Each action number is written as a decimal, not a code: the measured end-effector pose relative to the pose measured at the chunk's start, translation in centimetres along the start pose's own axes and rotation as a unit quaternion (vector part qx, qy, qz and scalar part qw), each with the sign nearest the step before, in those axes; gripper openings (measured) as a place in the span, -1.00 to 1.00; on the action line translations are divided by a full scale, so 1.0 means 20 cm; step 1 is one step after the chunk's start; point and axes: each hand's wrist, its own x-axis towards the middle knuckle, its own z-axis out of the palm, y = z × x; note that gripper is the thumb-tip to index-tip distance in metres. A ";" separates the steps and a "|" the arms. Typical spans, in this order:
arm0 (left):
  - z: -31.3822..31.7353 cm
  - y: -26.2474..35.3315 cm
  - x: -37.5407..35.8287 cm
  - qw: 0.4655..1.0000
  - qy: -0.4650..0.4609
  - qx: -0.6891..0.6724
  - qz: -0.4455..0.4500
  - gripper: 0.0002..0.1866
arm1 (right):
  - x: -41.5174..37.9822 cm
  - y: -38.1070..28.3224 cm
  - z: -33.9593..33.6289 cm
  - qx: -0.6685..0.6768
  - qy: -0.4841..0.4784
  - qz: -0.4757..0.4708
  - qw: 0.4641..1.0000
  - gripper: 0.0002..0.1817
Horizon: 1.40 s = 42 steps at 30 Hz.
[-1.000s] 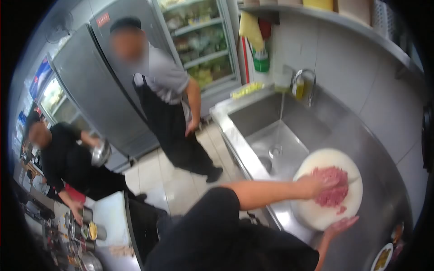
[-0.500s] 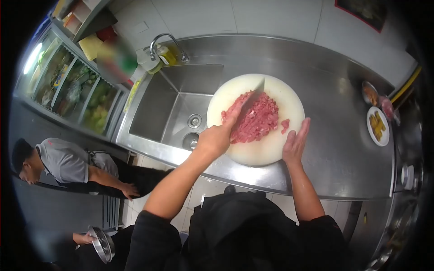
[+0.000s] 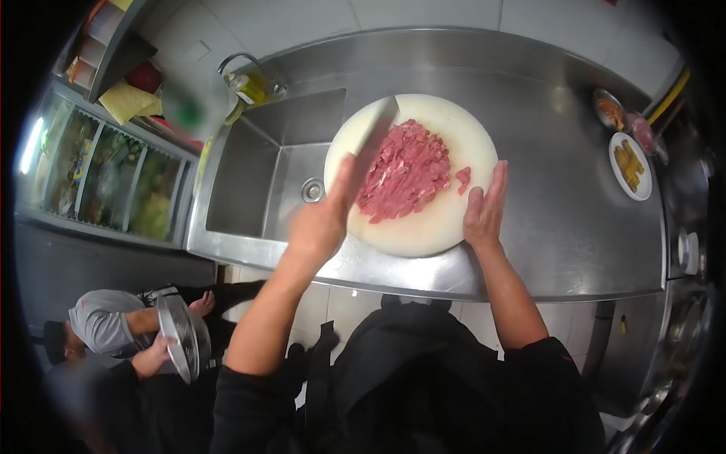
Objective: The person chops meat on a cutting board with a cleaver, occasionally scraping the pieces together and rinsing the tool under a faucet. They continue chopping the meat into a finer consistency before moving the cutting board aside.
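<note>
Chopped red meat (image 3: pixel 408 170) lies heaped on a round white cutting board (image 3: pixel 423 238), with a small piece apart at the heap's right. My left hand (image 3: pixel 321 219) grips a wide-bladed knife (image 3: pixel 376 136) by its handle. The blade points up and away along the heap's left edge, its tip near the board's far rim. At the board's right rim rests my right hand (image 3: pixel 486 208), its fingers stretched out and holding nothing.
A sink (image 3: pixel 283 181) with a faucet (image 3: pixel 249 60) lies left of the board. At the counter's right are a white plate of yellow-brown food (image 3: pixel 629 166) and a bowl (image 3: pixel 609 110). Two people stand at the lower left, one holding metal bowls (image 3: pixel 181 337).
The knife has shifted from over the meat to its left edge, with my left hand. The person with the metal bowls has come further into view, and the camera view has shifted.
</note>
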 end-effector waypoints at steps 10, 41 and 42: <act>0.07 -0.05 0.00 0.998 -0.021 0.043 0.030 -0.21 | -0.01 -0.01 0.00 0.000 0.009 0.001 1.000 -0.13; -0.04 0.10 -0.17 0.999 -0.029 -0.025 0.002 -0.19 | 0.01 -0.03 -0.02 -0.016 -0.001 0.007 1.000 -0.14; -0.05 0.11 -0.19 0.997 -0.005 -0.070 -0.012 -0.20 | 0.01 -0.03 -0.02 -0.015 -0.002 0.014 1.000 -0.14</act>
